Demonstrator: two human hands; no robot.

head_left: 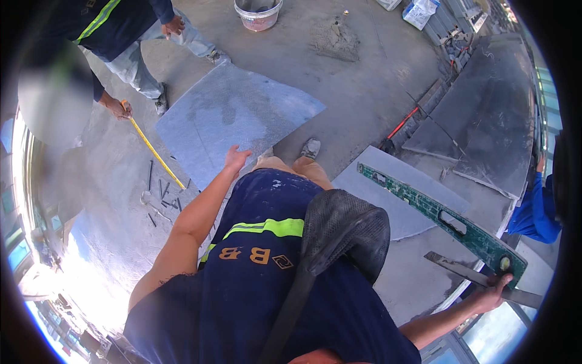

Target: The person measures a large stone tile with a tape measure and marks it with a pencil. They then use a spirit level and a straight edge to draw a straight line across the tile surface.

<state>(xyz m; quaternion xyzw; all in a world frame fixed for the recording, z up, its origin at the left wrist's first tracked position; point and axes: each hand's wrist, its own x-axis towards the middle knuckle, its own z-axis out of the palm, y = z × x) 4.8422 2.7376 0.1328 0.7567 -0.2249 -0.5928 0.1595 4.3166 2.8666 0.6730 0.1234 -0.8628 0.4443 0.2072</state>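
Observation:
My left hand (237, 158) is over the near edge of a large grey stone slab (236, 100), its thumb and a finger apart. Whether it touches the slab cannot be told. Out to the right, my right hand (494, 295) is closed at the lower end of a long green spirit level (433, 209). A flat metal straightedge (464, 271) crosses under the level at that same hand. Beyond the level's upper part lies a second, lighter grey slab (397, 188).
At upper left a co-worker's hand (115, 107) holds a yellow tape measure (156, 156), its blade extended towards dark rods (165, 189) on the floor. A white bucket (259, 15) and a mortar heap (335, 39) stand farther off. Dark slabs (479, 115) lie right; a blue-sleeved person (536, 209) is beyond.

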